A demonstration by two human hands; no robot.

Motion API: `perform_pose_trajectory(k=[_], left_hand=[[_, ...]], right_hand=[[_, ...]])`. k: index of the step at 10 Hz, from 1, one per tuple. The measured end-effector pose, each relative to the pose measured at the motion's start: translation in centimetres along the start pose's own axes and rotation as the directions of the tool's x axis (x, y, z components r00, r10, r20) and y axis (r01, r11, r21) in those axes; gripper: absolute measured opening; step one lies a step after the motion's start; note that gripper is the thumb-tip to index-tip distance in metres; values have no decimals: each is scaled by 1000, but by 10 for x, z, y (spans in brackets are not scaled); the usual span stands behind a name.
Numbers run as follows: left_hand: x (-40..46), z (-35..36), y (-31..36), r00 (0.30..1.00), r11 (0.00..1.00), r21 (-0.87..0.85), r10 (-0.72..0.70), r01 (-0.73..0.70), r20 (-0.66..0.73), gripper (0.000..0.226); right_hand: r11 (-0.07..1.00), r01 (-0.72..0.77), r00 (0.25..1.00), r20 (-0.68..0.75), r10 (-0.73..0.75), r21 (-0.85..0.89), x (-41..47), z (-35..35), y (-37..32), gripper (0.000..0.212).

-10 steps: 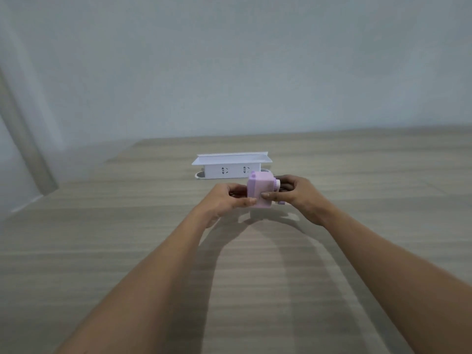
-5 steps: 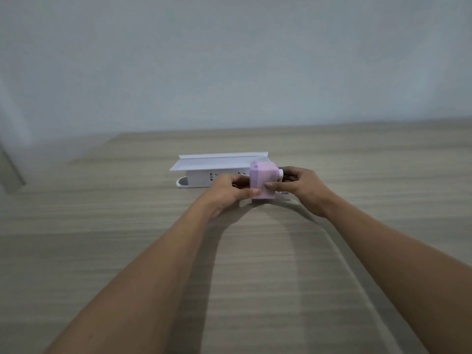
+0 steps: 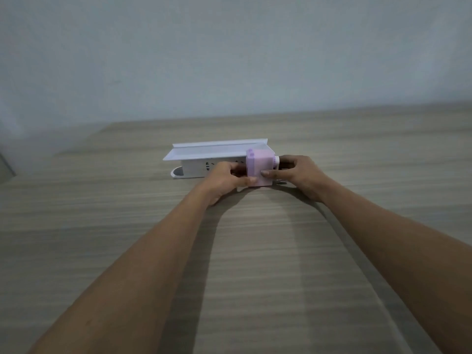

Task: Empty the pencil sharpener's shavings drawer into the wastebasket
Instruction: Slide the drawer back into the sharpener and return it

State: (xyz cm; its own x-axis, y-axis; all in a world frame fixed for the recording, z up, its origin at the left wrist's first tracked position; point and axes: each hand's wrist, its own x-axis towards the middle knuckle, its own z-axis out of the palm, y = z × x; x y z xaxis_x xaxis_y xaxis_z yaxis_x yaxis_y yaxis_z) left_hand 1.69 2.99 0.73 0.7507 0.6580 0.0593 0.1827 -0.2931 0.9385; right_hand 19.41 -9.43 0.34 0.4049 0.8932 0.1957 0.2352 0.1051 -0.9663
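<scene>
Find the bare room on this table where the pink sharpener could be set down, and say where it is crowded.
Free: the table between the two forearms, and the stretch left of the white box. Crowded: the pencil sharpener, left hand and right hand cluster against the box's right end.

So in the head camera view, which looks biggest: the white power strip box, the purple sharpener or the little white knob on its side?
1. White power strip box
2. Purple sharpener, nearer the camera, partly hidden by fingers
3. White knob

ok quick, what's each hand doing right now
Left hand: closed on the pink sharpener's left side.
Right hand: closed on its right side.
</scene>
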Motion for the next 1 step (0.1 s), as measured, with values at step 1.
perform_pose_trajectory(k=[1], left_hand=[[-4,-1,5,1000,1000,7,-26,26,-13,47]], right_hand=[[998,-27,999,-37,25,-52,2,-1,-3,50]])
